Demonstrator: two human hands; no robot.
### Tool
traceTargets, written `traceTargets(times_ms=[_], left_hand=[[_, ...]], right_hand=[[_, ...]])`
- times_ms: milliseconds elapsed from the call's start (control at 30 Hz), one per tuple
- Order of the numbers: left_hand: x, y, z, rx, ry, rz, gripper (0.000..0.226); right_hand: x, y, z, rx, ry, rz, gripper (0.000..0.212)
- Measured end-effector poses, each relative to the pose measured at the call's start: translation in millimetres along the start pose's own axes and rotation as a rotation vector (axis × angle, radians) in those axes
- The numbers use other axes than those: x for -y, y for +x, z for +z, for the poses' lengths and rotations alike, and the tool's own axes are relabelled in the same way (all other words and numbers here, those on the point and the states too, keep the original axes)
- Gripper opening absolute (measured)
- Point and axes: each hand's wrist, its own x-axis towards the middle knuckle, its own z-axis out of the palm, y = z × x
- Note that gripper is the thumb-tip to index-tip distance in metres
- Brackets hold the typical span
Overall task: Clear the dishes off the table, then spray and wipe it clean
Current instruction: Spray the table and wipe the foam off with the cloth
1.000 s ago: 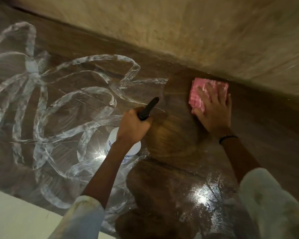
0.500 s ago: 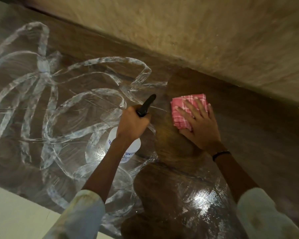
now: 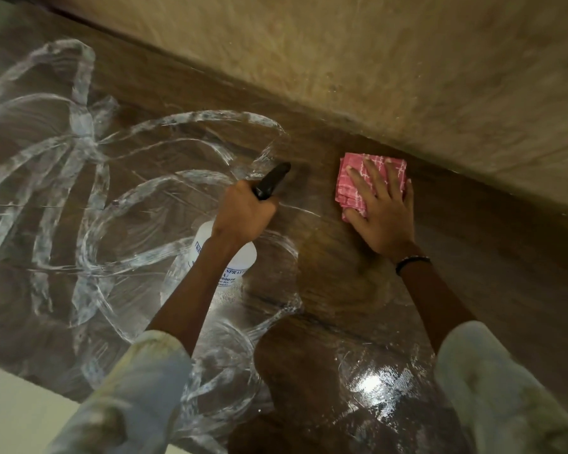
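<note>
Table (image 3: 473, 244) wiping continues: right hand (image 3: 382, 213), fingers flat, has pushed cloth (image 3: 358, 188) back wallward; left hand (image 3: 243, 214) grips sprayer (image 3: 223, 260).

A rough, mottled tan plaster wall (image 3: 407, 60) is running along the far edge of the dark brown wood-grain worktop (image 3: 505, 257). A pale cream floor (image 3: 10, 414) is showing past the worktop's near left edge. Overhead light is glaring off the worktop's wet near right part.
</note>
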Motion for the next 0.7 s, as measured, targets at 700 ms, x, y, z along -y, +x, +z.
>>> traceTargets(times_ms=[700], left_hand=[[45.7, -13.2, -39.8, -0.065, -0.055, -0.002, 0.026]], right_hand=[[28.9, 39.8, 1.4, 0.058, -0.142, -0.349, 0.071]])
